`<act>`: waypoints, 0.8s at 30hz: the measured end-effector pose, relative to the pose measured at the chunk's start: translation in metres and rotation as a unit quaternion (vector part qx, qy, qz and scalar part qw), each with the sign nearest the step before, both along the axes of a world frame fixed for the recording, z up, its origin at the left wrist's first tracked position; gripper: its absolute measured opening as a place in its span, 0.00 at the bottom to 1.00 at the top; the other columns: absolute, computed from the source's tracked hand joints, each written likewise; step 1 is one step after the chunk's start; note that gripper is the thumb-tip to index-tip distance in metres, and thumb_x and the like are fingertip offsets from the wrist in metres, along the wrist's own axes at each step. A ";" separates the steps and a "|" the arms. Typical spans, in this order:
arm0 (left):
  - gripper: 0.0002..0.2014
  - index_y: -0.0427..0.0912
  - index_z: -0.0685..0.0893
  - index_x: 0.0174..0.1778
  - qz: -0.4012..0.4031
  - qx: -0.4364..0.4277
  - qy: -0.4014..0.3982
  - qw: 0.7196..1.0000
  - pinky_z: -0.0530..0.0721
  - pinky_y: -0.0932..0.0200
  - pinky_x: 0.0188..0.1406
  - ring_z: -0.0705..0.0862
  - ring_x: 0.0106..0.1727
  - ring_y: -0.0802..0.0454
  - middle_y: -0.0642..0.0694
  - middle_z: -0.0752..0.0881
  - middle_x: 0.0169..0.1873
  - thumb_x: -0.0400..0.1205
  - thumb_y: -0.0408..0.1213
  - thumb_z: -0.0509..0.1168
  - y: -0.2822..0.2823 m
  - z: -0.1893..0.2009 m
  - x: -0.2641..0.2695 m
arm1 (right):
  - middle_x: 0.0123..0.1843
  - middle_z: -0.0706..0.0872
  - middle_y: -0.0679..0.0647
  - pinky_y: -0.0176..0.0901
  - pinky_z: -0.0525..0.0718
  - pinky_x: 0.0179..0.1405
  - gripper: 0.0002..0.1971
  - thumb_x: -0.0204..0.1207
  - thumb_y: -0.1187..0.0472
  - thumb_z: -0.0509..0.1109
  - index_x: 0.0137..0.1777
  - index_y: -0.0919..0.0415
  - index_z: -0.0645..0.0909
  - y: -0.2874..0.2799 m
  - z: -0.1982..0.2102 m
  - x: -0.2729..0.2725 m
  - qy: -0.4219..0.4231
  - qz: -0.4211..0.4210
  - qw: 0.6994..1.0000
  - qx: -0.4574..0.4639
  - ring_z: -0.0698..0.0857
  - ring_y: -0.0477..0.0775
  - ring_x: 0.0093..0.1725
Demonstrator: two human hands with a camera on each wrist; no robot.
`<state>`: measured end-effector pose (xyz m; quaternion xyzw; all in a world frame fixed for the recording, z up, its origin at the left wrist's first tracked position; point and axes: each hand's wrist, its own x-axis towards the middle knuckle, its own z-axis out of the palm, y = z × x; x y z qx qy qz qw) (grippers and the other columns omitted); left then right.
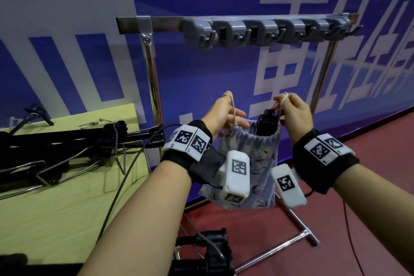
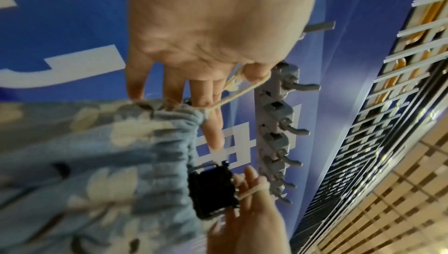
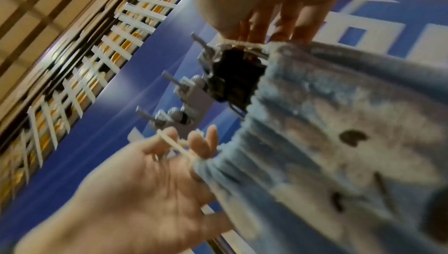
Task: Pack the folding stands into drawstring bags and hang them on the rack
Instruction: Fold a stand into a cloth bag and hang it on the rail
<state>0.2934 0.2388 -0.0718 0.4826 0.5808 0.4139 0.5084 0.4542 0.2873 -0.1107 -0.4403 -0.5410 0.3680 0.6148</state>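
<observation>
A pale blue flowered drawstring bag (image 1: 257,163) hangs in the air between my hands, below the rack. A black folding stand (image 1: 267,122) pokes out of its gathered mouth on the right side. My left hand (image 1: 225,108) holds the left cord loop (image 1: 233,107) hooked at thumb and forefinger, its other fingers straight. My right hand (image 1: 291,108) pinches the right cord loop (image 1: 282,102) just above the stand. The rack's rail of grey hooks (image 1: 264,30) runs above both hands, and nothing hangs on it. The left wrist view shows the bag (image 2: 97,162), the stand (image 2: 211,195) and the hooks (image 2: 278,133).
A yellow-green table (image 1: 56,204) at the left carries more black folded stands (image 1: 67,145) and a cable. Another black stand (image 1: 208,251) lies low by my left forearm. The rack's chrome posts (image 1: 152,78) and foot bar (image 1: 280,251) stand on red floor before a blue banner wall.
</observation>
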 end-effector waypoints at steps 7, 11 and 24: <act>0.12 0.40 0.78 0.38 0.073 0.075 -0.111 0.988 0.76 0.60 0.33 0.78 0.29 0.53 0.52 0.84 0.21 0.86 0.41 0.58 0.004 -0.004 -0.009 | 0.42 0.89 0.63 0.33 0.72 0.17 0.21 0.83 0.57 0.51 0.38 0.65 0.81 -0.006 0.009 0.003 0.029 0.092 0.987 -0.130 0.71 0.49 0.14; 0.05 0.39 0.78 0.43 0.058 0.057 -0.120 0.989 0.79 0.59 0.32 0.75 0.28 0.53 0.46 0.83 0.34 0.83 0.34 0.59 0.001 -0.002 -0.009 | 0.36 0.85 0.59 0.28 0.66 0.14 0.12 0.77 0.70 0.56 0.36 0.62 0.79 -0.006 0.002 0.001 -0.022 0.076 0.989 -0.121 0.69 0.44 0.12; 0.17 0.38 0.80 0.39 -0.069 0.086 -0.083 0.990 0.78 0.59 0.41 0.78 0.34 0.52 0.44 0.82 0.38 0.86 0.37 0.49 -0.014 0.006 0.008 | 0.44 0.81 0.52 0.39 0.69 0.42 0.12 0.75 0.72 0.58 0.50 0.61 0.81 -0.014 0.004 -0.004 -0.534 0.072 0.842 -0.022 0.82 0.60 0.53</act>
